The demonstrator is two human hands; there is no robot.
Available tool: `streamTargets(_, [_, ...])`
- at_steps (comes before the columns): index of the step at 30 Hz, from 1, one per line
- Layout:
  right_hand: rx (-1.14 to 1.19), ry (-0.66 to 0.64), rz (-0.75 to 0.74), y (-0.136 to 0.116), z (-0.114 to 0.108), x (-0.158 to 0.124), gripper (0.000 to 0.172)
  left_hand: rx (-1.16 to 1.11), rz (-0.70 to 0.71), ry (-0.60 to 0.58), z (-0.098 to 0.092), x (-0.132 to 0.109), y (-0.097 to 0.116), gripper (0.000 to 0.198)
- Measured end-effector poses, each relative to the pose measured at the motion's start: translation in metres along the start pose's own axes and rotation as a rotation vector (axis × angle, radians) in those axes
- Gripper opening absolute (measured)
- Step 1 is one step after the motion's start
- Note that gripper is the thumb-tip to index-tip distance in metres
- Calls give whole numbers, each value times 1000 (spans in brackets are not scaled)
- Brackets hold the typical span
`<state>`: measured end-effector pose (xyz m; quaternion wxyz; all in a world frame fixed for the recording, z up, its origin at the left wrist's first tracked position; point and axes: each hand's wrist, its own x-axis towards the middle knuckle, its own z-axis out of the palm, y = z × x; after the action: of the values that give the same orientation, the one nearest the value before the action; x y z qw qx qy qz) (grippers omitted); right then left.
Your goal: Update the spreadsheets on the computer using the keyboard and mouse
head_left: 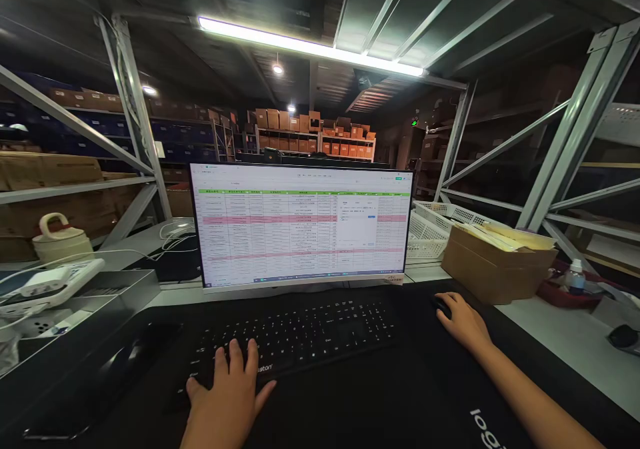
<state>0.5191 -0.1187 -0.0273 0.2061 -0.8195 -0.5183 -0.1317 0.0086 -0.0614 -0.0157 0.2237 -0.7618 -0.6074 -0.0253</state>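
Observation:
My left hand (pixel 227 392) lies with its fingers spread over the lower left part of a black keyboard (pixel 320 332). On the right, my right hand (pixel 465 322) is wrapped over a black computer mouse (pixel 442 306), which it mostly covers. Both rest on a large black desk mat (pixel 380 396). Behind the keyboard stands a monitor (pixel 300 236) showing a spreadsheet with a green header row and pink rows. A small white dialog window sits over the right side of the sheet.
At the right are a cardboard box (pixel 493 269) of papers, white plastic baskets (pixel 425 236) and a small spray bottle (pixel 576 277). At the left are a power strip (pixel 53 286), a grey tray (pixel 125 296) and a cream jug (pixel 63 239). Metal shelf posts (pixel 137 102) frame the desk.

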Motion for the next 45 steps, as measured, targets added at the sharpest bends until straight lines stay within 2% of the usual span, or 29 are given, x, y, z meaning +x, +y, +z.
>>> streamTargets(9, [-26,-26,5,-3,-5,-2,43,-14,1,27,3,0,0,56])
streamTargets(16, [-13,-12,-10,2,2,2,41,21,3,29,0,0,1,55])
streamTargets(28, [29,9,7,6,9,8,40,3,13,30,8,0,-1,57])
streamTargets(32, [-3,27,40,-1,2,5,40,-8,10,44,11,1,0,58])
streamTargets(38, [-48,-21,87,-11,-16,-4,40,-44,6,65,17,2,-1,58])
streamTargets(45, [-67,-8,61,-9,-16,-5,39,-34,29,65,21,4,-4,60])
